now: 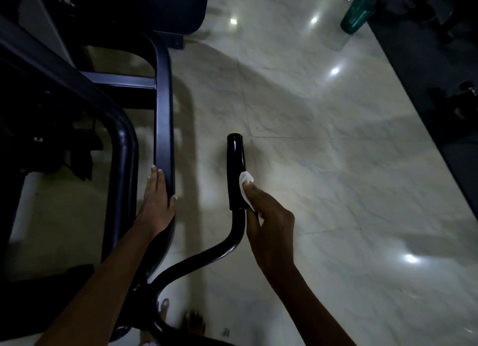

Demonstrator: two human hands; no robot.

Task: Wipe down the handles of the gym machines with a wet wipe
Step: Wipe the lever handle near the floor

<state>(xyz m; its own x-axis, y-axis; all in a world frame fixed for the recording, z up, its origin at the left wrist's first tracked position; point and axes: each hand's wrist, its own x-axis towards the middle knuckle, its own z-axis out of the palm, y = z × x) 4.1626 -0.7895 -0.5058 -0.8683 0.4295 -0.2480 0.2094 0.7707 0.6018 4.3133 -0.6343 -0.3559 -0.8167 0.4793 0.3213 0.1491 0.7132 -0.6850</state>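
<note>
A black handle (236, 171) is seen at centre frame, upright on a curved black tube (207, 257) that rises from the lower left. A white wet wipe (245, 184) is held against the right side of the handle's lower half by the right hand (269, 221); the grip is closed on the wipe, with the wipe pinched between thumb and fingers, and part of the wipe is hidden under the hand. The left hand (157, 201) is laid on a dark frame bar (164, 128) of the machine, just left of the handle; its grip is partly closed, fingers extended along the bar and the thumb hooked round its right edge. A pale glossy tiled floor (336, 190) is noted beneath. A green object (354, 12) is observed at upper right; its nature cannot be told.
</note>
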